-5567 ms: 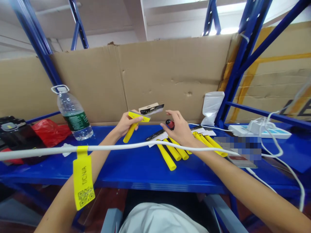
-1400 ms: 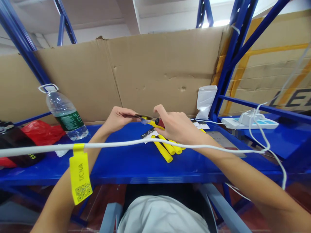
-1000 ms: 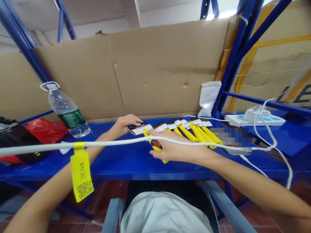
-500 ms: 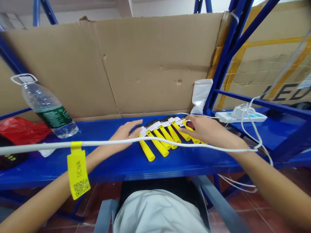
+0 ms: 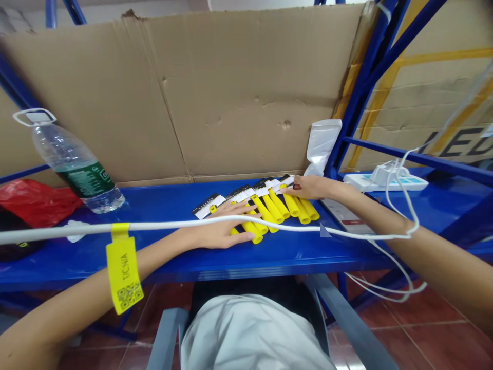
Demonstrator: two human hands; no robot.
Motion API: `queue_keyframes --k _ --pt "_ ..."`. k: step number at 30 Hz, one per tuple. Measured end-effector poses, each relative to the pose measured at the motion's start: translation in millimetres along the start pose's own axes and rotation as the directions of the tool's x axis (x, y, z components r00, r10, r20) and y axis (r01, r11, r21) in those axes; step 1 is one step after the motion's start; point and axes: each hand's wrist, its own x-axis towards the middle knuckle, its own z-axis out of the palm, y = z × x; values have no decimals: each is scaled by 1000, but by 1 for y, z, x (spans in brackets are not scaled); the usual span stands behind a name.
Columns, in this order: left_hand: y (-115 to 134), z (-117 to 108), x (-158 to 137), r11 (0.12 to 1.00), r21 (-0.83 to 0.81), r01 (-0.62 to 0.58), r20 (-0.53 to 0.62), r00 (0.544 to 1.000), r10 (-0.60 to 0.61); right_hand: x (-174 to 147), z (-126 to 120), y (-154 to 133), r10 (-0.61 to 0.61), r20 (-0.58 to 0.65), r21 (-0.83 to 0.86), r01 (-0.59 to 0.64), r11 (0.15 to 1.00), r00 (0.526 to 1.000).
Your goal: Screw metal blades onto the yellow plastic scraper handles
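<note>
Several yellow tubes (image 5: 274, 205) lie side by side on the blue shelf (image 5: 231, 262), overlapping in a slanted row. Black-and-white cards (image 5: 208, 205) are at their far ends. My left hand (image 5: 221, 226) rests over the tubes at the row's left end, its fingers stretched out and spread, partly covering them. At the far right end, my right hand (image 5: 310, 187) touches the cards, thumb and fingers drawn together. A small dark-red patch shows between them, too small to name. A white cable (image 5: 154, 226) crosses in front of both forearms, carrying a yellow tag (image 5: 124, 275).
A large water bottle (image 5: 79, 167) leans at the left beside a red plastic bag (image 5: 34, 200). Behind stands a cardboard sheet (image 5: 246, 92). At right are a white power strip (image 5: 408, 182), a white pouch (image 5: 322, 146), a flat printed box (image 5: 346, 218) and blue frame posts (image 5: 358, 87).
My left hand has moved from the card ends nearer to me, onto the tubes. My right hand has shifted slightly away from me, and the tubes sit closer together. A flat box now shows by my right forearm.
</note>
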Motion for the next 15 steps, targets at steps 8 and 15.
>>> queue_keyframes --k 8,15 --pt "-51 -46 -53 986 -156 51 -74 995 -64 8 13 -91 -137 -16 32 138 990 990" --pt "-103 -97 -104 937 -206 281 -238 915 -327 38 19 -186 -337 -22 92 337 937 941"
